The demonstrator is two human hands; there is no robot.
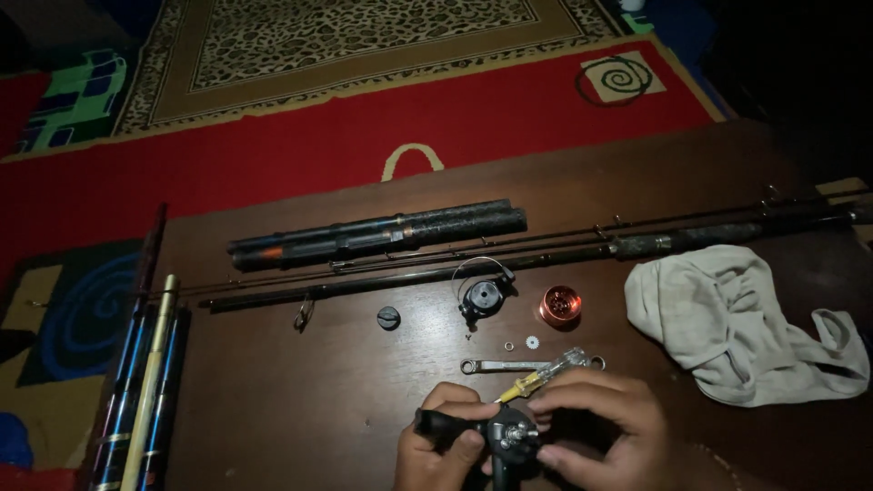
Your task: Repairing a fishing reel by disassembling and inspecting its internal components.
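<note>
My left hand grips a black fishing reel body by its handle side at the near edge of a dark wooden board. My right hand holds the reel from the right and also pinches a small yellow-handled screwdriver that points up and to the right. Just beyond the hands lies a small metal wrench.
On the board lie a black reel rotor with bail wire, an orange spool, a black round cap, small washers, fishing rods and a crumpled grey cloth. More rods lie at the left on a red carpet.
</note>
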